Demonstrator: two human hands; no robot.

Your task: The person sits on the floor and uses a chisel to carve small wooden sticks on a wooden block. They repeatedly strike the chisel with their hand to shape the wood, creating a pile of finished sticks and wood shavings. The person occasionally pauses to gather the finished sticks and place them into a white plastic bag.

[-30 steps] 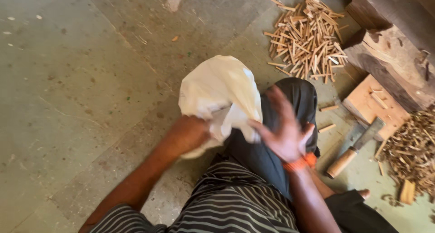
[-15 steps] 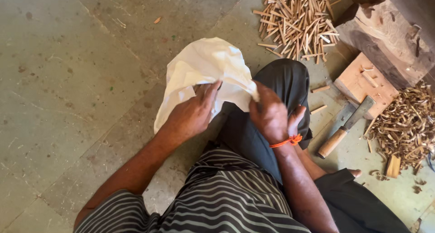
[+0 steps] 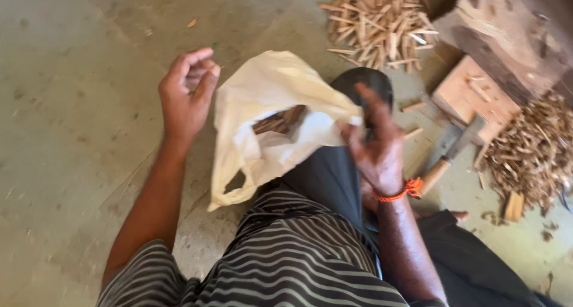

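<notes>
A white plastic bag (image 3: 262,98) rests on my knee, its mouth gaping toward me. Brown wood pieces (image 3: 279,121) show inside it. My right hand (image 3: 373,146), with an orange thread at the wrist, grips the bag's right edge; the hand is blurred. My left hand (image 3: 188,95) hovers just left of the bag, fingers loosely curled and apart, holding nothing and not touching the bag.
A pile of thin wooden sticks (image 3: 382,20) lies on the concrete floor ahead. To the right are a flat wooden block (image 3: 471,98), a chopping blade with a wooden handle (image 3: 453,152), a heap of wood shavings (image 3: 531,152) and a big timber block (image 3: 507,32).
My left hand has let go of the bag and swung out to the left. The bag's mouth has opened, showing the wood pieces. My right hand stays on its edge.
</notes>
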